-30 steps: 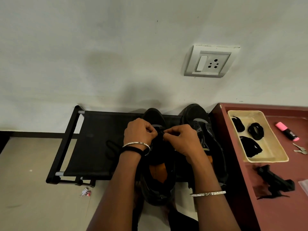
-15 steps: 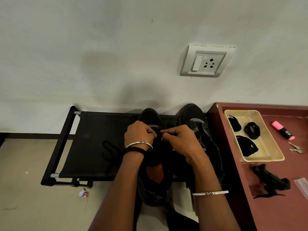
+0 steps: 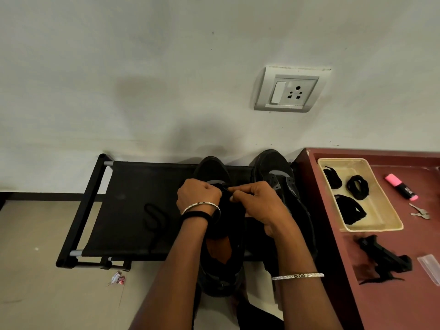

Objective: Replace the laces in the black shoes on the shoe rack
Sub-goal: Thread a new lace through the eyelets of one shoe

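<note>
Shoe rack [image 3: 123,210] unchanged; left hand [image 3: 198,195] and right hand [image 3: 258,203] still over the left shoe [image 3: 212,167], fingers [image 3: 240,192] pinching its black lace [image 3: 225,187].

Soft, rather dim indoor light leaves the wall [image 3: 142,67] a flat grey-white. Below and left of the wall socket [image 3: 289,90], broad soft-edged shadows smudge it. Straight below the socket the black shoes [image 3: 273,163] and shoe rack [image 3: 123,210] sink into near-featureless dark, and the lace [image 3: 225,186] between the fingers [image 3: 240,194] barely separates from them. Lower right of the socket the tabletop [image 3: 392,294] carries a dull sheen. Wide-angle distortion splays rack and tabletop edges outward; the middle is sharp.
</note>
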